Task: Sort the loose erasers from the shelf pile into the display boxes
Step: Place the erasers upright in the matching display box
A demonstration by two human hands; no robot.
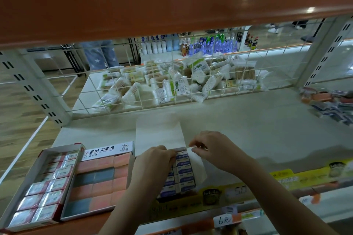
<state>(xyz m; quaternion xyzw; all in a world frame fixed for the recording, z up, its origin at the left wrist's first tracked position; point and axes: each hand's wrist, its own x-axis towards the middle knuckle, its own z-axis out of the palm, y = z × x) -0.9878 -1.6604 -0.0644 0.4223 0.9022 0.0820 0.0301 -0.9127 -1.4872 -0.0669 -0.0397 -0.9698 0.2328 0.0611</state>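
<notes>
- Both forearms reach up from the bottom edge of the frame toward a display box [183,173] at lower centre, packed with white-and-blue wrapped erasers [184,170].
- Left hand [152,160] lies over the left half of that box, fingers curled down onto the top row of erasers; whether they pinch one cannot be told.
- Right hand [212,149] sits just right of the box's far corner, thumb and forefinger pinching a small pale item [194,147], too blurred to identify.
- White lid flap [159,137] stands up behind the box.
- Lower left holds two more open boxes side by side: one with pink and grey erasers [101,181], one with red-and-white wrapped erasers [47,187].
- Loose eraser pile [330,105] lies at the right edge of the shelf [248,124], well apart from the hands.
- Cotton swab packs [172,84] fill the upper centre behind a wire grid [133,74].
</notes>
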